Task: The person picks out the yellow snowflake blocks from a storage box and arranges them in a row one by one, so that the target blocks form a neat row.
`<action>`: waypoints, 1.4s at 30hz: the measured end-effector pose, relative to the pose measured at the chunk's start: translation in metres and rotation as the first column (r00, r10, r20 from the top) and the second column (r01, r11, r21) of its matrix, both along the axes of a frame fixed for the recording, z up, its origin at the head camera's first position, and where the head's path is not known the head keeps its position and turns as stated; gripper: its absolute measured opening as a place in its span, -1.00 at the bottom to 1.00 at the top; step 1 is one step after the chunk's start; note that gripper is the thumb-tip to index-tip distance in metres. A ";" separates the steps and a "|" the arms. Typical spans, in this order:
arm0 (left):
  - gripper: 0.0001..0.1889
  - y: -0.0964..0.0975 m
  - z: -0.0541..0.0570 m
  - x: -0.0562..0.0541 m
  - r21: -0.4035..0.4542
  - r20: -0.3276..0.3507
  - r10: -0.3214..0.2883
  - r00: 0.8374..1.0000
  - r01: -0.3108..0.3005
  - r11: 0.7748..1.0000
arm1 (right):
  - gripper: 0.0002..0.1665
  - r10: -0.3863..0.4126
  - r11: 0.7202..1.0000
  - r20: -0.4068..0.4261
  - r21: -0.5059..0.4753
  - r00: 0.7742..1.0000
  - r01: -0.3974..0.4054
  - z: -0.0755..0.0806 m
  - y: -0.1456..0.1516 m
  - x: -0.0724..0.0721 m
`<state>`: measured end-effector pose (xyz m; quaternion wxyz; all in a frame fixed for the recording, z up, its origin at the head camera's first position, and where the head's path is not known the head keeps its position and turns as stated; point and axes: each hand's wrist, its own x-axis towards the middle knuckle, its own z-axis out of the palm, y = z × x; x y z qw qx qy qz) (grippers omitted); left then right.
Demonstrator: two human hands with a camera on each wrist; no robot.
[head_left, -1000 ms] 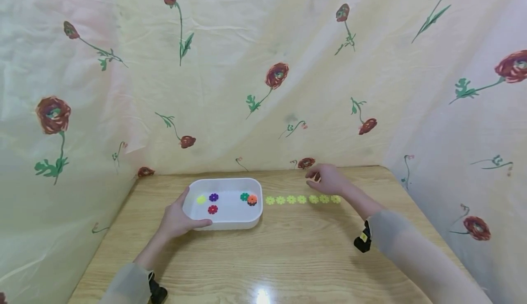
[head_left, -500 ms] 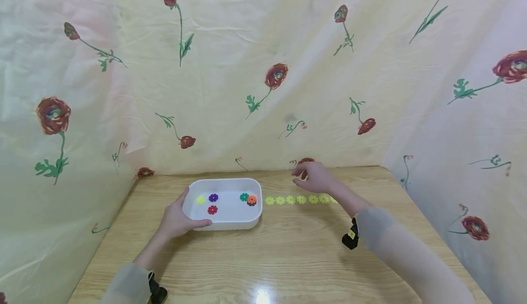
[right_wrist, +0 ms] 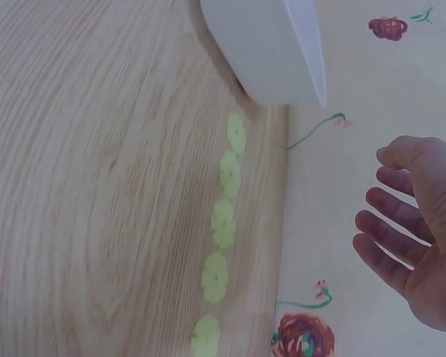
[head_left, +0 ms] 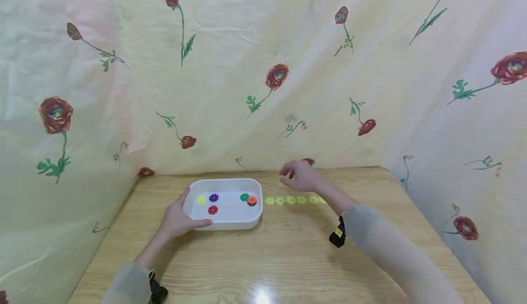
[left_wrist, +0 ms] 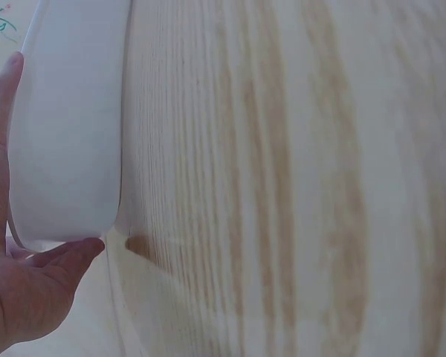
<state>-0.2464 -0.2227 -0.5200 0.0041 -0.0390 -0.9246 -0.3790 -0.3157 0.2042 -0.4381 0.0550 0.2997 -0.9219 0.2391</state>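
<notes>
My left hand (head_left: 176,219) grips the left end of a white plastic box (head_left: 232,226), its thumb along the front wall and its fingers at the left side. The left wrist view shows the thumb and fingers on the box's outer wall (left_wrist: 70,134). Inside lie small flower-shaped discs: a yellow one (head_left: 201,200), a purple one (head_left: 213,197), a red one (head_left: 212,210), a green one (head_left: 244,197) and an orange one (head_left: 252,199) overlapping a dark one. My right hand (head_left: 302,176) hovers with loosely bent fingers and nothing in them, beyond a row of yellow flower discs (head_left: 291,200).
The row runs rightward from the box along the wooden table (head_left: 263,258); its right end is hidden behind the right forearm. A flower-patterned cloth (head_left: 230,80) hangs behind the table's back edge and at both sides.
My right hand has moved left above the row toward the box, covering the row's right end with its forearm. My left hand and the box have stayed in place.
</notes>
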 end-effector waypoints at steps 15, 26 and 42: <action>0.46 0.001 0.002 0.000 0.001 -0.008 -0.005 1.000 0.005 1.000 | -0.75 -0.001 1.000 0.056 -0.003 0.998 0.001 -0.007 -0.031 -0.012; 0.45 0.002 0.002 -0.002 0.003 -0.015 -0.007 1.000 0.007 1.000 | -0.75 -0.019 1.000 0.093 0.023 0.996 0.017 -0.004 -0.054 -0.012; 0.47 0.002 0.001 0.000 0.001 0.007 0.012 1.000 -0.012 1.000 | -0.73 0.040 0.999 0.143 -0.016 0.989 -0.038 -0.006 -0.082 -0.012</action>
